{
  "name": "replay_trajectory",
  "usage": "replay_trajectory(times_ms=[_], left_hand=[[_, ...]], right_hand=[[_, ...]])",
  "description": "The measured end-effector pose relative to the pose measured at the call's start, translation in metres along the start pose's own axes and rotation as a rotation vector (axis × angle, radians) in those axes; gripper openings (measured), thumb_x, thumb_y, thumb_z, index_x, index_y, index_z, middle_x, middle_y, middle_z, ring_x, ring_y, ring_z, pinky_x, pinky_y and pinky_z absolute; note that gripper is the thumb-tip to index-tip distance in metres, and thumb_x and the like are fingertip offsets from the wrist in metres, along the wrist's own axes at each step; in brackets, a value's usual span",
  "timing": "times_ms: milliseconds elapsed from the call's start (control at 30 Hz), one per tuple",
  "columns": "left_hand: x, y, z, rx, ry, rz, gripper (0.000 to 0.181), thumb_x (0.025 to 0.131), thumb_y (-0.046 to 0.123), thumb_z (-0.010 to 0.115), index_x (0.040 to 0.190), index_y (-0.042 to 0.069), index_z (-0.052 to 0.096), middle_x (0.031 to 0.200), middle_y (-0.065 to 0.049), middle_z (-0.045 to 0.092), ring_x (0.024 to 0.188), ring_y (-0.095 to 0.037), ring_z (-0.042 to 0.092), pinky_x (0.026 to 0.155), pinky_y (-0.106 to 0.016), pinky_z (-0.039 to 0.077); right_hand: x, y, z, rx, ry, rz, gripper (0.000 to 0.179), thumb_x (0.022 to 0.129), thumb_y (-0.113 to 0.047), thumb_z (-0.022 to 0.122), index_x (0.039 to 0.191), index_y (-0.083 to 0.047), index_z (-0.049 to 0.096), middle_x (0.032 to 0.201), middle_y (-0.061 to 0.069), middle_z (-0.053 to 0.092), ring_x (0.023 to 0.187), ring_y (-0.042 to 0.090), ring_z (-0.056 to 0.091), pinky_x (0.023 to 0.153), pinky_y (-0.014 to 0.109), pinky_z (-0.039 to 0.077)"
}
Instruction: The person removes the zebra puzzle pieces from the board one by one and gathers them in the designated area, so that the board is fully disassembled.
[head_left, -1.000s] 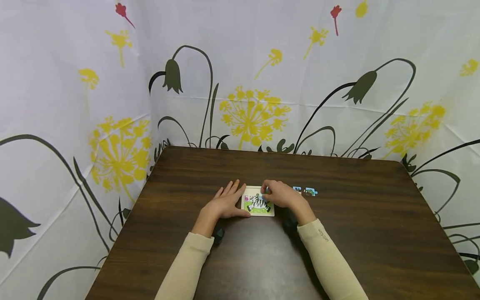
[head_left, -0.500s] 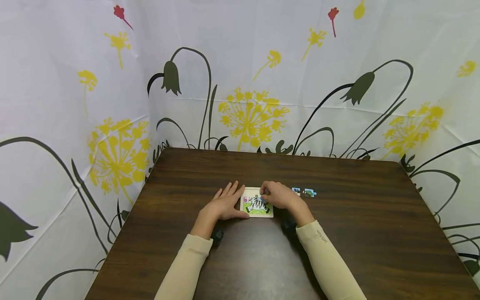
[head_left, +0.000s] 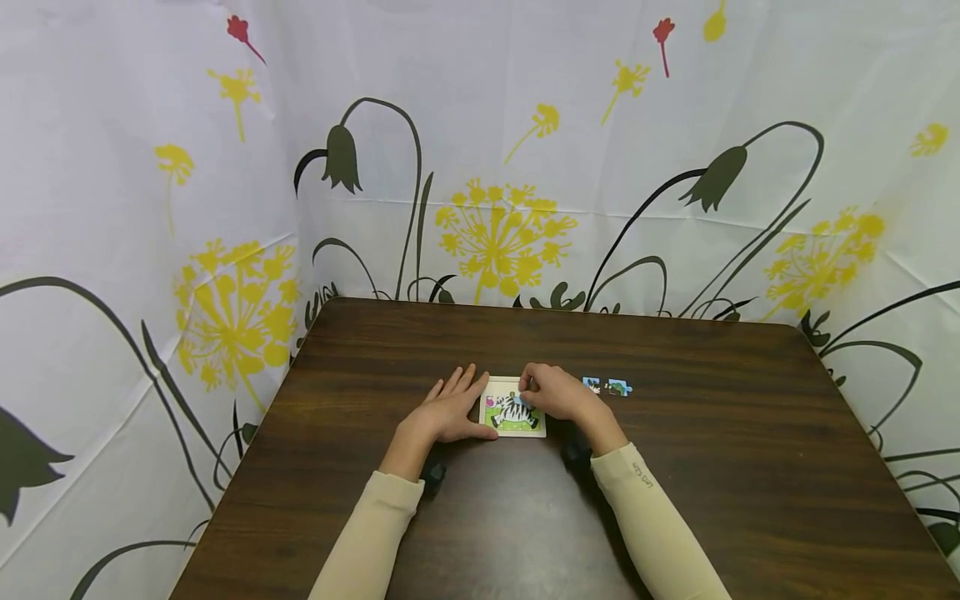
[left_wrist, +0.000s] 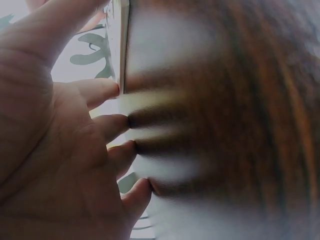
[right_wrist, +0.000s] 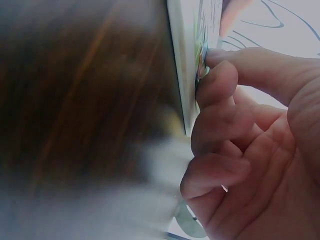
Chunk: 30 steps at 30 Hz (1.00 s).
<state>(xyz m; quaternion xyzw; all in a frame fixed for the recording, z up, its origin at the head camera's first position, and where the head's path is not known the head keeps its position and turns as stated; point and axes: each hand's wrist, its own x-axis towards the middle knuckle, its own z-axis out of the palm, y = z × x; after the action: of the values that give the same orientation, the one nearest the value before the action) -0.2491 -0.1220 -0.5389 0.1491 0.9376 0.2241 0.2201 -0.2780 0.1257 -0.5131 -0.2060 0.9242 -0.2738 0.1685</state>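
A small wooden puzzle board [head_left: 501,383] with a partly assembled zebra picture [head_left: 513,411] lies on the table between the hands. My left hand [head_left: 442,415] rests at the board's left side, fingers spread; its thumb touches the lower left corner and its index finger the upper left. In the left wrist view, that index finger [left_wrist: 102,91] meets the board's edge. With thumb and index finger, my right hand [head_left: 562,392] pinches a small blue-edged puzzle piece [right_wrist: 203,62] over the right part of the board. The fingers cover most of this piece.
Two loose puzzle pieces, a blue one [head_left: 591,383] and a blue-green one [head_left: 618,387], lie on the dark wooden table [head_left: 712,467] to the right of the board. A white flower-printed cloth [head_left: 495,125] hangs behind the table.
The whole head view has shifted slightly downward. Both hands keep nearly the same place at the board, the right still pinching the puzzle piece with only tiny finger movement.
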Motion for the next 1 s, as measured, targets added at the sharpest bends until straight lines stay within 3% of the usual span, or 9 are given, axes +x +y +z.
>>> replay_trajectory(times_ms=[633,733,900,1000], left_hand=[[0.001,0.001,0.004,0.016,0.017,0.015,0.115,0.089,0.066,0.08,0.175,0.03,0.013,0.183,-0.002,-0.002,0.171,-0.029,-0.004,0.137,-0.059,0.0],[0.001,0.001,0.004,0.022,0.02,0.018,0.115,0.089,0.065,0.081,0.175,0.03,0.013,0.184,-0.002,-0.002,0.171,-0.03,-0.003,0.137,-0.059,0.001],[0.001,0.001,0.003,0.015,0.026,0.014,0.115,0.088,0.064,0.082,0.175,0.03,0.014,0.184,-0.002,-0.001,0.171,-0.03,-0.003,0.137,-0.059,0.001],[0.001,0.0,0.002,0.01,0.023,0.014,0.115,0.089,0.063,0.082,0.175,0.029,0.014,0.184,-0.003,-0.001,0.171,-0.03,-0.003,0.137,-0.059,0.0]], right_hand=[[-0.003,0.01,-0.001,0.045,0.022,-0.061,0.006,0.102,-0.021,0.074,0.103,-0.017,0.069,0.081,0.0,0.064,0.067,0.014,0.055,0.063,0.03,0.045],[-0.006,0.009,-0.005,0.038,0.07,-0.069,0.005,0.101,-0.021,0.075,0.1,-0.018,0.071,0.088,0.001,0.064,0.075,0.016,0.057,0.069,0.033,0.047],[-0.011,0.005,-0.012,0.054,0.168,-0.132,0.005,0.1,-0.018,0.077,0.099,-0.015,0.073,0.117,0.009,0.061,0.103,0.026,0.063,0.092,0.046,0.055],[-0.013,0.005,-0.016,0.088,0.183,-0.176,0.005,0.101,-0.016,0.076,0.101,-0.013,0.073,0.123,0.011,0.064,0.11,0.03,0.063,0.099,0.05,0.055]])
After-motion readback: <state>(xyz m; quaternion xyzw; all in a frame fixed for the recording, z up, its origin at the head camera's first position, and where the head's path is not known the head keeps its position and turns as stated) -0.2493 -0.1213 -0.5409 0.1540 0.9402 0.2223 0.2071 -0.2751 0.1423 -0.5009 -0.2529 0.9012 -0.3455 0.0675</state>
